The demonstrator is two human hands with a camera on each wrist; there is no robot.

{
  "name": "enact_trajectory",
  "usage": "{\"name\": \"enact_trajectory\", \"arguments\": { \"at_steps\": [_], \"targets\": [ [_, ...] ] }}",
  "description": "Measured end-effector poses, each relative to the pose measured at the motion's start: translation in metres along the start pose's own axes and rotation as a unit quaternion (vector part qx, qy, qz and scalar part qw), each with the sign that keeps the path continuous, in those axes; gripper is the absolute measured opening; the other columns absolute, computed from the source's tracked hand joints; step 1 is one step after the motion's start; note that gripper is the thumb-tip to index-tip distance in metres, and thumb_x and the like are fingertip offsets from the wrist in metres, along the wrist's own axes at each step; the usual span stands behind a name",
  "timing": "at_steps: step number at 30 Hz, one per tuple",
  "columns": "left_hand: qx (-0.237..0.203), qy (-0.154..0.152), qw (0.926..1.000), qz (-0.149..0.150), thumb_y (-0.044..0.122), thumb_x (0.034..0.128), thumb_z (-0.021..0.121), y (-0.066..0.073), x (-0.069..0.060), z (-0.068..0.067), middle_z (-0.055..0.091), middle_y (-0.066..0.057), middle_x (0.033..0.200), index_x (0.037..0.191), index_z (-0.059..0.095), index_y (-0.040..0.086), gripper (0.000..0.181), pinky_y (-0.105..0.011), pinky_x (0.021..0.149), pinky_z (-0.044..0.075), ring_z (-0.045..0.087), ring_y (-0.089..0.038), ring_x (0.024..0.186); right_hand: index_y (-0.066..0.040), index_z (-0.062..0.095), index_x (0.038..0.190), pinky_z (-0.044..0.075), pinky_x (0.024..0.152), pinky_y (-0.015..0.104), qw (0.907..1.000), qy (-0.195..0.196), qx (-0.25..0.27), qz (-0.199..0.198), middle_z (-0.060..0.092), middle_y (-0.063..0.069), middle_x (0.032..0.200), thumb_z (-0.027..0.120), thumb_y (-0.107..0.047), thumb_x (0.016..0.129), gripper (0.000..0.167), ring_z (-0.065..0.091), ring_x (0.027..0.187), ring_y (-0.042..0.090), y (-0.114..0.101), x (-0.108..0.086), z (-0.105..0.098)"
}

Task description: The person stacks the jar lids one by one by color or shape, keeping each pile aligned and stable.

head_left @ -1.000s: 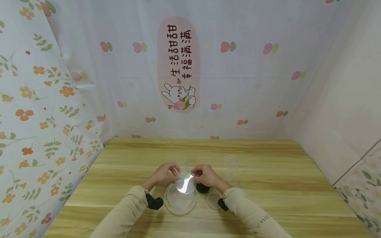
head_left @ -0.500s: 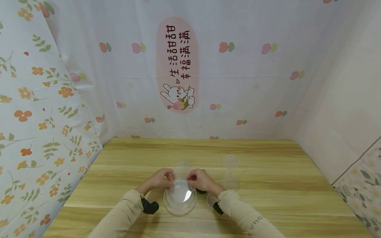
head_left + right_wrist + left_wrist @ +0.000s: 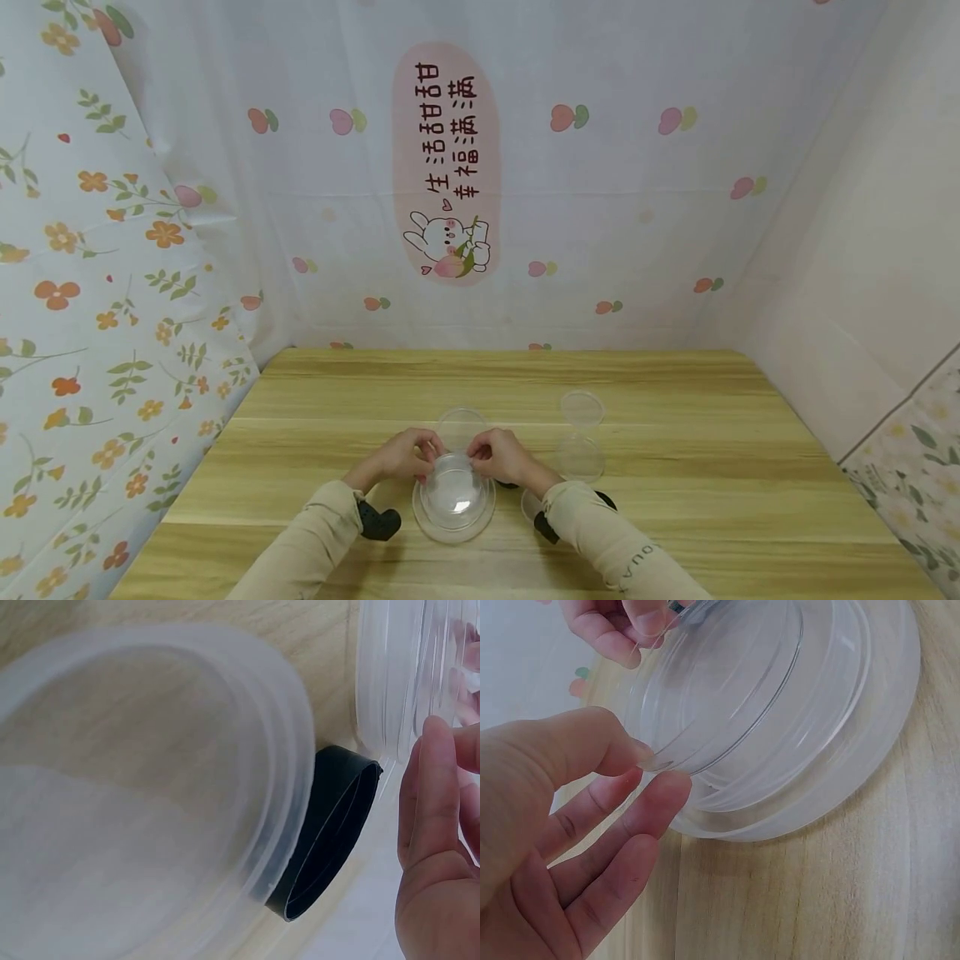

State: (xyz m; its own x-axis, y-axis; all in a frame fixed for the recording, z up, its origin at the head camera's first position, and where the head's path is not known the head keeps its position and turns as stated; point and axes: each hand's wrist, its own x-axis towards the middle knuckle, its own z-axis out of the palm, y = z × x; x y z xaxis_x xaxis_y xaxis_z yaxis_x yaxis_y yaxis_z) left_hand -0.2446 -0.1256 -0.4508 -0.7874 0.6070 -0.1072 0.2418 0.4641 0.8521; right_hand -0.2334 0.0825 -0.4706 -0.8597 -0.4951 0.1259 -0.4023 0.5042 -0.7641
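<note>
Both hands hold a clear round plastic lid (image 3: pixel 731 697) by its rim, over a stack of wider clear round lids (image 3: pixel 453 535). My left hand (image 3: pixel 407 457) pinches the rim between thumb and forefinger, its other fingers (image 3: pixel 611 877) loosely bent. On the opposite side, my right hand (image 3: pixel 507 460) pinches the rim too. The held lid sits within the outline of the larger ones; whether it touches them is hard to tell. A black round cap (image 3: pixel 330 832) stands near my right hand, behind a frosted clear lid (image 3: pixel 289 750) close to the right wrist camera.
Another clear disc (image 3: pixel 461 423) lies just beyond the hands. Two more lids, a far clear disc (image 3: pixel 582 408) and a nearer clear disc (image 3: pixel 580 458), lie to the right on the wooden table (image 3: pixel 675 467). A patterned cloth (image 3: pixel 630 233) hangs behind.
Both hands have lowered the clear lid towards the stack and shifted slightly left. Its bright glare has shrunk. Over the last half second the hands have hardly moved.
</note>
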Motion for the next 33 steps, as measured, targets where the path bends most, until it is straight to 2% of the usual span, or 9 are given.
{"name": "enact_trajectory", "arguments": {
  "at_steps": [4, 11, 18, 24, 33],
  "targets": [
    [0.003, 0.005, 1.0000, -0.002, -0.012, 0.0695, 0.054, -0.0020, 0.0011, 0.0000, 0.053, -0.014, 0.070, 0.089, 0.058, -0.006, 0.021, -0.026, 0.048, 0.046, 0.052, -0.011, 0.052, 0.005, 0.062, 0.079, 0.044, 0.052, 0.017, 1.0000, 0.004, -0.005, -0.002, 0.056, 0.002, 0.067, 0.060, 0.008, 0.074, 0.007, 0.049, 0.060, 0.005, 0.0012, 0.0008, 0.0008],
    [0.008, 0.005, 0.9996, 0.026, -0.013, 0.0643, 0.055, -0.0047, 0.0015, 0.0001, 0.056, -0.014, 0.070, 0.089, 0.058, -0.009, 0.025, -0.018, 0.048, 0.042, 0.050, -0.009, 0.056, 0.004, 0.062, 0.077, 0.043, 0.054, 0.017, 0.9998, 0.006, -0.016, -0.009, 0.056, 0.001, 0.065, 0.060, 0.009, 0.070, 0.009, 0.048, 0.060, 0.004, 0.0034, 0.0012, 0.0019],
    [0.017, 0.008, 0.9993, 0.031, -0.013, 0.0629, 0.055, -0.0057, 0.0019, 0.0015, 0.054, -0.010, 0.070, 0.088, 0.059, -0.009, 0.026, -0.018, 0.053, 0.039, 0.047, -0.012, 0.064, 0.004, 0.063, 0.076, 0.043, 0.053, 0.017, 0.9998, 0.008, -0.017, -0.006, 0.057, 0.002, 0.065, 0.059, 0.010, 0.067, 0.011, 0.048, 0.059, 0.004, 0.0045, 0.0027, 0.0021],
    [0.027, 0.015, 0.9991, 0.029, -0.014, 0.0638, 0.056, -0.0065, 0.0020, 0.0039, 0.054, -0.011, 0.070, 0.087, 0.060, -0.008, 0.024, -0.020, 0.055, 0.039, 0.046, -0.013, 0.065, 0.005, 0.064, 0.077, 0.042, 0.052, 0.016, 0.9999, 0.000, -0.015, 0.003, 0.057, 0.004, 0.065, 0.059, 0.011, 0.068, 0.012, 0.047, 0.059, 0.004, 0.0031, 0.0031, 0.0010],
    [0.017, 0.019, 0.9994, 0.024, -0.014, 0.0643, 0.057, -0.0083, 0.0017, 0.0048, 0.052, -0.008, 0.070, 0.087, 0.060, -0.007, 0.024, -0.020, 0.054, 0.038, 0.045, -0.013, 0.065, 0.004, 0.064, 0.077, 0.042, 0.053, 0.017, 0.9999, -0.001, -0.016, 0.003, 0.057, 0.001, 0.065, 0.059, 0.009, 0.069, 0.011, 0.047, 0.059, 0.004, 0.0014, 0.0026, 0.0004]
  ]
}}
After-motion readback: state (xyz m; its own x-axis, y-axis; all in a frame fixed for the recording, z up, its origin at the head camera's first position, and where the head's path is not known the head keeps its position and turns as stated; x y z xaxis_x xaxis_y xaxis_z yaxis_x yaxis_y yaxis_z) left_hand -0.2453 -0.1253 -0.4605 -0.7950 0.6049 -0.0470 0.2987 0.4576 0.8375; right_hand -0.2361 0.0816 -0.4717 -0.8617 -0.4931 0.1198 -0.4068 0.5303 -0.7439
